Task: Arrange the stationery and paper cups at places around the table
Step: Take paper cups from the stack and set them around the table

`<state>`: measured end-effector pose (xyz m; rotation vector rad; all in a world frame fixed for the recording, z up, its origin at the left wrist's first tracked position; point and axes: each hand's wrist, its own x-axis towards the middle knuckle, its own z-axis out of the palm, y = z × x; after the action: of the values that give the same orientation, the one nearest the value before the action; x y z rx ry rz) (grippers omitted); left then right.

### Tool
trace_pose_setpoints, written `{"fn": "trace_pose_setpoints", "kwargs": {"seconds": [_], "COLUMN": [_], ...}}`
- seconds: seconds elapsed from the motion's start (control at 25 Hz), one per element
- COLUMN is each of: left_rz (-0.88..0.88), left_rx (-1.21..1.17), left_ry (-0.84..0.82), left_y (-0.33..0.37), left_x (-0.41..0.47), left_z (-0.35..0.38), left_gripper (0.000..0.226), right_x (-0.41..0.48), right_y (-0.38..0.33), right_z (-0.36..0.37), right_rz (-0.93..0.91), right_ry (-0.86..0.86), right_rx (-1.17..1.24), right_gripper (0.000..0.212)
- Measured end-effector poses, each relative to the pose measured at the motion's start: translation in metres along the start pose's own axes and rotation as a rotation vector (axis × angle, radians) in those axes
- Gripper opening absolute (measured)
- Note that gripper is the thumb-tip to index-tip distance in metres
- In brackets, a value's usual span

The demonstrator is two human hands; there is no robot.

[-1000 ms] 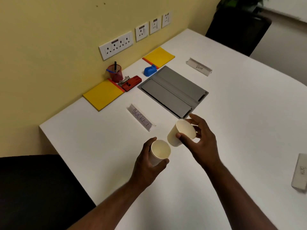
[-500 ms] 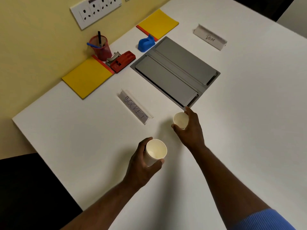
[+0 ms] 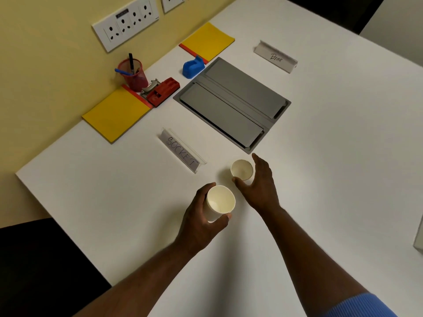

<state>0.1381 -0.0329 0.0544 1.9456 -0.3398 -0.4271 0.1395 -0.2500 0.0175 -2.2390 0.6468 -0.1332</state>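
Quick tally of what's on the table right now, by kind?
Paper cups: 2
Yellow notepads: 2
Name cards: 2
Red pen holder: 1
Red stapler: 1
Blue tape dispenser: 1
Total: 9

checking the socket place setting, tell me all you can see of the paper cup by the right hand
The small off-white paper cup stands upright and empty on the white table, just past the near end of the clear nameplate marked SOCKET and short of the grey floor-box lid. The right hand curls round it, thumb at its near side, fingers spread open; firm contact cannot be told.
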Motion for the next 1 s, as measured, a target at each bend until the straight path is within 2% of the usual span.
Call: {"fn": "trace_pose_setpoints", "kwargs": {"seconds": [0.28, 0.52, 0.84, 1.0], "left_rz": [0.168, 0.254, 0.307, 0.337], "left_rx": [0.014, -0.050, -0.076, -0.082], "left_ry": [-0.066, -0.166, -0.372, -0.432], "left_y": [0.052, 0.089, 0.122, 0.134], "left_x": [-0.037, -0.086, -0.145, -0.179], "left_z": [0.000, 0.008, 0.044, 0.066], "left_gripper": [0.083, 0.082, 0.082, 0.081], "right_x": [-0.094, -0.184, -0.284, -0.328], "right_y": [-0.051, -0.081, -0.073, -0.061], "right_z": [-0.057, -0.104, -0.143, -0.154], "right_rz": [0.035, 0.015, 0.032, 0.050], "right_ry": [0.284, 0.333, 0.379, 0.433], "right_rx": [0.169, 0.235, 0.172, 0.210], "right_gripper": [0.075, 0.056, 0.059, 0.069]}}
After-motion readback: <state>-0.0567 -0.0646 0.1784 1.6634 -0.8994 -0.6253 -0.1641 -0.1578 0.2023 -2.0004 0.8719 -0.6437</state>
